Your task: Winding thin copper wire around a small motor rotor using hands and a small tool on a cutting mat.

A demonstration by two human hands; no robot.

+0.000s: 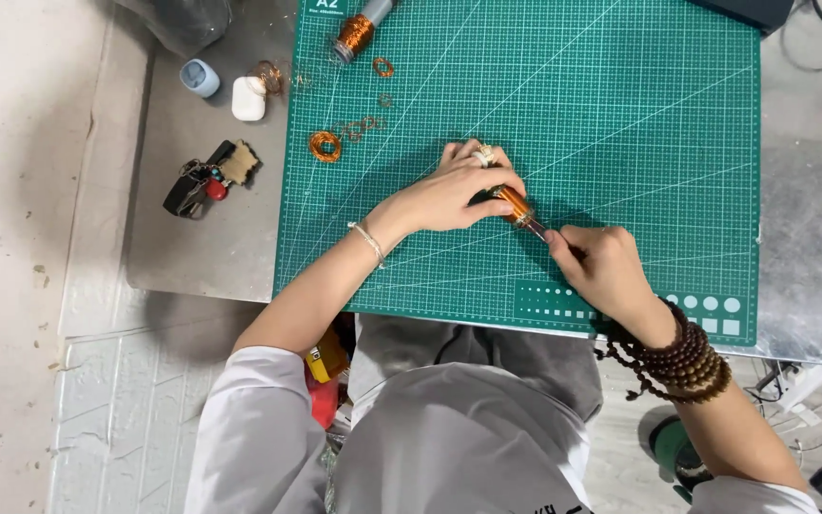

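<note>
A green gridded cutting mat (620,114) covers the grey metal table (811,219). At mid-frame lies a small orange-handled tool (516,207) — glossy, cylindrical, with a thin metal tip. The left hand (454,195) reaches in from the lower left, fingers curled and pressed around the handle. The right hand (601,266), wrist wrapped in brown beads, pinches the tip. Copper wire coils (325,146) sit upper left.

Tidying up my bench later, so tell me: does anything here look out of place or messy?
Slightly messy, nothing damaged. Small copper wire coils and loose loops lie scattered over the green cutting mat's upper left corner, near a copper wire spool lying on its side. Keys sit off the mat. Both hands hold an orange-handled tool.
</note>
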